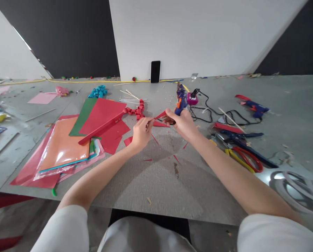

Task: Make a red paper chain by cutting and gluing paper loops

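My left hand (143, 131) is closed, pinching one end of a narrow red paper strip (160, 115) between thumb and fingers. At the strip's other end is the thumb of my right hand (184, 124), whose fingers are curled. The handle of a blue glue gun (182, 99) with an orange trigger runs into my right hand, its nozzle pointing away from me; my fingers hide part of the handle. Just beyond my left hand lies a chain of red paper loops (139, 111). Small red paper scraps (176, 160) are scattered below my hands.
Coloured paper sheets (104, 113) and a plastic-wrapped orange pack (64, 140) lie left. To the right are a second glue gun (256, 108), red-handled scissors (251, 159), black cords and a clear tape roll (298, 190). A phone (155, 71) leans on the wall.
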A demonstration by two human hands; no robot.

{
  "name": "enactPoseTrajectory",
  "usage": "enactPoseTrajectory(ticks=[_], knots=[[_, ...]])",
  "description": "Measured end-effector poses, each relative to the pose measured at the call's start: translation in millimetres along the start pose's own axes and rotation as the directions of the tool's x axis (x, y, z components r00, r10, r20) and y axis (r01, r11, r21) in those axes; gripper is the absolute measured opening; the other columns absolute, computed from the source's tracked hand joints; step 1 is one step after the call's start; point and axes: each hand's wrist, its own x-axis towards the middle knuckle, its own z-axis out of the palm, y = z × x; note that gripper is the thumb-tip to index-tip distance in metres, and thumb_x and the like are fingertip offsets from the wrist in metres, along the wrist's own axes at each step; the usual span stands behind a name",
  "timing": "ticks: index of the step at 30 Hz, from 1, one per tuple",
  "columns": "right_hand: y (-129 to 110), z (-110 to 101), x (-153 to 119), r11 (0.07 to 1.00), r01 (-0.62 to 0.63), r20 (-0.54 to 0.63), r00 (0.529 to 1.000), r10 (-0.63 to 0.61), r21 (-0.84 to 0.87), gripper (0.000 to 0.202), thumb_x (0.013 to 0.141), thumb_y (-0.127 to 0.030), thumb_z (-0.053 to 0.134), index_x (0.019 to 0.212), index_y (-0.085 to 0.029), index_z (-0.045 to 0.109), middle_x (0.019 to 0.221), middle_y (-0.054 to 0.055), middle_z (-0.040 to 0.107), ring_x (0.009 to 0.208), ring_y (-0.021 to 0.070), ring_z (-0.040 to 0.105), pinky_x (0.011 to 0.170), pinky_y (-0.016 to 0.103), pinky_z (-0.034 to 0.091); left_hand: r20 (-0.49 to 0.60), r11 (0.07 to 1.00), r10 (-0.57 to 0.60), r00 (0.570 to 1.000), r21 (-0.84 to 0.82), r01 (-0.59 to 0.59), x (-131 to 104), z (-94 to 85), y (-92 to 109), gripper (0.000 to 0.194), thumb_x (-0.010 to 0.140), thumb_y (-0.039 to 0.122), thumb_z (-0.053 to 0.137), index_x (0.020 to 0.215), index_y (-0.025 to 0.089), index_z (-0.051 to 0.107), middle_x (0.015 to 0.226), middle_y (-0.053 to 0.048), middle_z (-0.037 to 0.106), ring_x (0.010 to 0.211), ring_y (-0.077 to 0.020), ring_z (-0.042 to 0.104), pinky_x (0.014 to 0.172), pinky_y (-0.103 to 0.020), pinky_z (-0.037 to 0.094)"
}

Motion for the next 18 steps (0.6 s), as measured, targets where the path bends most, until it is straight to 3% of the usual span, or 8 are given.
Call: enactPoseTrajectory(ticks=[5,8,14,18], knots=[[-4,4,-5,0.997,0.020,-0.042,0.999,-0.017,0.077,0.064,0.059,-0.062,0.096,0.081,-0.029,0.046,0.074,0.000,0.071,0.072,0.0238,0.075,0.071,0.041,0.064,-0.004,0.989,0.147,0.989,-0.004,-0.147,-1,1.4,-4,0.019,0.106,0.025,0.058,0.108,0.020,0.077,0.097,-0.009,0.078,0.085,-0.0146,0.073,0.078,-0.026,0.056],[-3,2,-3,0.997,0.050,-0.057,0.997,-0.047,0.056,0.062,0.061,-0.061,0.095,0.082,-0.029,0.046,0.074,-0.001,0.070,0.076,0.0243,0.075,0.077,0.043,0.066,-0.002,0.987,0.163,0.987,-0.009,-0.163,-1,2.9,-8,0.018,0.105,0.028,0.061,0.104,0.020,0.078,0.100,-0.009,0.078,0.088,-0.0153,0.074,0.081,-0.028,0.059],[7,-11,5,0.964,0.088,-0.109,0.987,-0.118,-0.251,0.051,0.066,-0.058,0.092,0.081,-0.028,0.053,0.075,0.004,0.072,0.068,0.0275,0.071,0.070,0.049,0.063,0.161,0.997,-0.056,0.985,-0.046,0.064,0,-1.7,8,0.019,0.102,0.029,0.064,0.096,0.022,0.080,0.111,-0.013,0.077,0.103,-0.0201,0.073,0.097,-0.036,0.058],[4,-22,8,0.897,0.142,-0.100,0.975,-0.201,-0.418,0.045,0.067,-0.054,0.091,0.083,-0.026,0.059,0.078,0.005,0.074,0.070,0.0262,0.069,0.071,0.046,0.060,0.256,0.931,-0.254,0.933,-0.196,0.308,8,-1.8,18,0.021,0.100,0.036,0.068,0.099,0.018,0.079,0.095,-0.010,0.078,0.086,-0.0173,0.073,0.086,-0.032,0.059]])
